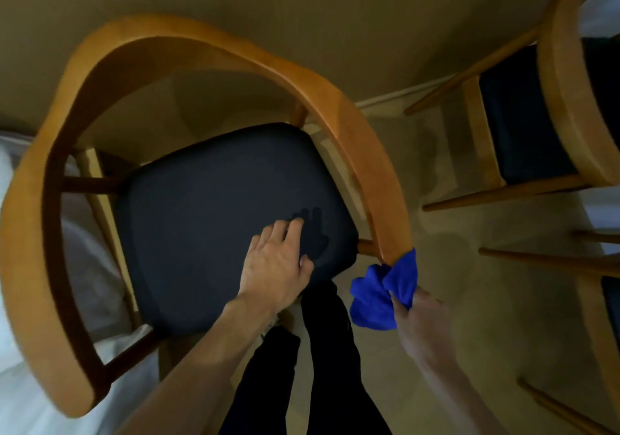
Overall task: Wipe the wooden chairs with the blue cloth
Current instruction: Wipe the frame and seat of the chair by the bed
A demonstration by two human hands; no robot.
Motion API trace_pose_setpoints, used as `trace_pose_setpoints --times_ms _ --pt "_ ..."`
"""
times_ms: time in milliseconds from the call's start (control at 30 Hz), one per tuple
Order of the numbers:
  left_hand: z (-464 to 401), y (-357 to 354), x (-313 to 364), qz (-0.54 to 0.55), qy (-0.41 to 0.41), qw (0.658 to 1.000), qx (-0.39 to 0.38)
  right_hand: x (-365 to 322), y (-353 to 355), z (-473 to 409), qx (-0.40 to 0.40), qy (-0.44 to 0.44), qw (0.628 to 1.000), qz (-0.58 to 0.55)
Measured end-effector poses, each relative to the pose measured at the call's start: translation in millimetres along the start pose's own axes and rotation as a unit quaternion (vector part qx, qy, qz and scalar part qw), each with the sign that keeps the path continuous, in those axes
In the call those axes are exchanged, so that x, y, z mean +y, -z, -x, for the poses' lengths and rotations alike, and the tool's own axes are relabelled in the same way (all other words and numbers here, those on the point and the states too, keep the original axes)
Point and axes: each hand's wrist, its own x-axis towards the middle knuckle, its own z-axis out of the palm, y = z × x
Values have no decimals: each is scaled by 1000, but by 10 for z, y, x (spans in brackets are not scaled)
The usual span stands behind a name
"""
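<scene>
A wooden armchair with a dark seat cushion is filling the view. The left hand is resting flat, fingers straight, on the cushion. The right hand is gripping the blue cloth against the armrest's end.

Bare forearms without sleeves; black trousers cover both legs.

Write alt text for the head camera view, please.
The right hand holds a blue cloth against the end of a wooden chair's curved armrest, while the left hand rests flat on its dark seat. Another chair stands at right.
</scene>
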Motion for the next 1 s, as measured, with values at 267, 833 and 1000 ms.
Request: trace_pose_setpoints --times_ms 267,833,1000 --pt "416 46 -352 28 40 999 21 -610 -273 284 -53 87 995 17" --pt "709 131 -1051 143 189 970 49 -2324 -348 -98 -128 337 923 -131" --pt "420 244 -1135 234 151 951 133 -2458 -365 -299 -220 332 907 -133"
